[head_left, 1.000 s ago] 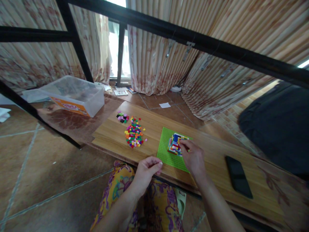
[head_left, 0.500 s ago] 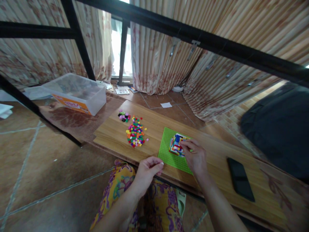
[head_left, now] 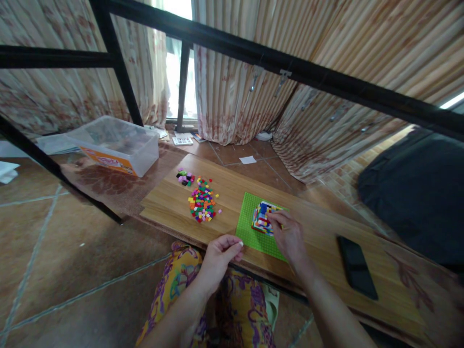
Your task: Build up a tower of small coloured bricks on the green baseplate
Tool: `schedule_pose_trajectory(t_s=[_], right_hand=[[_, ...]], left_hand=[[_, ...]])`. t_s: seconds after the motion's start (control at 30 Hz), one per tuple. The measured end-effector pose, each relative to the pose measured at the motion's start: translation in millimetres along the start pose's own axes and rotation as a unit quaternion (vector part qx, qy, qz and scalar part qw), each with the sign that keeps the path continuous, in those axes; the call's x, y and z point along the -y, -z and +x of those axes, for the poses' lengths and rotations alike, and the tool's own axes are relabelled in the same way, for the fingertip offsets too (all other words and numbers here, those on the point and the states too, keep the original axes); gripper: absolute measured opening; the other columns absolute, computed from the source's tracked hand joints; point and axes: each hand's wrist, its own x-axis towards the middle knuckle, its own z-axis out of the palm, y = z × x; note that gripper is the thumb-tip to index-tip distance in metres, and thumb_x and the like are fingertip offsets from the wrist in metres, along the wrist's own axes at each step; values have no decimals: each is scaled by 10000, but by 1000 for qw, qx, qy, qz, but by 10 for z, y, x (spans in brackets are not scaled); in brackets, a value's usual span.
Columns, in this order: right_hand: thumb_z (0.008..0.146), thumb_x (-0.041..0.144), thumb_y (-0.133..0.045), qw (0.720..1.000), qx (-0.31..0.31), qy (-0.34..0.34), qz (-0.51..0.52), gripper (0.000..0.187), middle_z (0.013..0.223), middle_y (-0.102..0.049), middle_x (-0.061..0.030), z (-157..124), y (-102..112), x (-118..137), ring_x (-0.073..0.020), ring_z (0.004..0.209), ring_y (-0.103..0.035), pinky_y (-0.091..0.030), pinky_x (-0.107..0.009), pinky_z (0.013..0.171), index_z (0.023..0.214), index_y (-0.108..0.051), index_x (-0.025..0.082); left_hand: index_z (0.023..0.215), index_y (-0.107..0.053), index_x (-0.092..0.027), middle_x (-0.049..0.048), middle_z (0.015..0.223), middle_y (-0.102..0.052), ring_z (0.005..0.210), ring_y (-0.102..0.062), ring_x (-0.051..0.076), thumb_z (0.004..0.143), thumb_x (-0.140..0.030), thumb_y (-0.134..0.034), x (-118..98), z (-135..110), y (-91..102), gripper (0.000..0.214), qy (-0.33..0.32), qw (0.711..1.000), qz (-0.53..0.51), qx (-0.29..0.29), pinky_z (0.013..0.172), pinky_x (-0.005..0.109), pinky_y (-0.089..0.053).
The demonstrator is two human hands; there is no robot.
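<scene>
A green baseplate [head_left: 250,231] lies on a low wooden board [head_left: 232,188]. On it stands a small multicoloured brick build [head_left: 261,216]. My right hand [head_left: 290,237] rests against the right side of the build, fingers pinched at its top edge; what they hold is too small to make out. My left hand [head_left: 219,256] hovers at the board's near edge beside the baseplate's left corner, fingers curled with thumb and forefinger pressed together. A heap of loose coloured bricks [head_left: 202,203] lies to the left, with a smaller dark and pink cluster [head_left: 184,177] behind it.
A black phone [head_left: 357,273] lies on the board to the right. A clear plastic tub [head_left: 116,144] sits on the floor at left. Black metal frame bars [head_left: 275,58] cross overhead, curtains hang behind, and a dark cushion [head_left: 420,183] lies at right. My patterned clothing [head_left: 239,309] shows below.
Almost nothing differs: only the camera shifts slightly. Both hands keep their places, the right at the build, the left at the board's edge.
</scene>
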Motion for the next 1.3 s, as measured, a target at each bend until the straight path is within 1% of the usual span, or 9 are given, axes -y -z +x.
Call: schedule_pose_trajectory(t_s=[0.2,0.33,0.47,0.57,0.77,0.87,1.03,1.17,1.3], right_hand=[[920,333,-498,997,-56,-31,44,244,988,-705,-69,-325,-29,324,-199,919,-647,-505,-360,857,985,-712,236],[894,319,-565,987,67,-62,130,178,966,-708,-43,-650,-165,672,-183,894,-656,-523,-319,807,969,-713,254],[863,310,-605,981,47,-96,162,151,919,-712,-35,-740,-272,792,-183,861,-658,-526,-306,769,945,-721,255],[861,311,-605,978,33,-108,174,135,878,-709,-34,-703,-289,766,-185,831,-658,-525,-306,743,883,-723,248],[895,330,-560,987,41,-70,137,169,876,-697,-36,-680,-244,705,-188,823,-649,-522,-325,753,881,-710,255],[910,349,-533,993,47,-45,100,190,894,-695,-39,-601,-166,635,-195,850,-647,-521,-334,770,878,-696,258],[908,353,-528,1000,-12,-3,-3,209,937,-690,-56,-223,32,395,-203,871,-639,-509,-348,800,892,-704,242],[914,327,-505,993,4,58,-107,243,925,-669,-73,27,79,181,-214,870,-612,-495,-364,818,866,-716,217],[927,299,-482,980,28,97,-170,259,926,-658,-68,70,34,59,-212,868,-589,-482,-345,793,857,-719,222]], left_hand=[[820,-718,-138,15,707,-681,601,-601,88,622,-316,-847,-10,1,8,296,19,998,-66,2,617,216,-483],[823,-729,-144,21,759,-704,644,-616,94,611,-301,-856,-4,8,9,292,9,995,-96,-2,658,228,-503],[838,-746,-149,32,780,-720,675,-622,111,634,-302,-841,24,18,31,272,-1,997,-80,11,685,248,-508],[845,-757,-146,40,764,-723,661,-612,108,649,-309,-831,47,26,51,265,-4,998,-58,16,673,243,-497],[855,-772,-153,38,729,-716,644,-596,97,646,-330,-831,49,25,31,280,-5,999,-35,18,648,219,-479],[945,-761,-170,50,825,-735,650,-610,98,661,-343,-821,27,13,6,338,6,999,-35,27,641,220,-476],[978,-742,-167,63,884,-735,640,-615,92,667,-370,-814,-6,9,-3,378,30,998,-46,12,631,214,-465],[914,-747,-160,36,802,-719,625,-601,80,661,-343,-818,-13,12,8,320,39,997,-58,12,627,200,-452],[910,-747,-157,38,803,-722,629,-600,80,661,-310,-816,-18,10,8,301,45,997,-59,15,629,200,-446]])
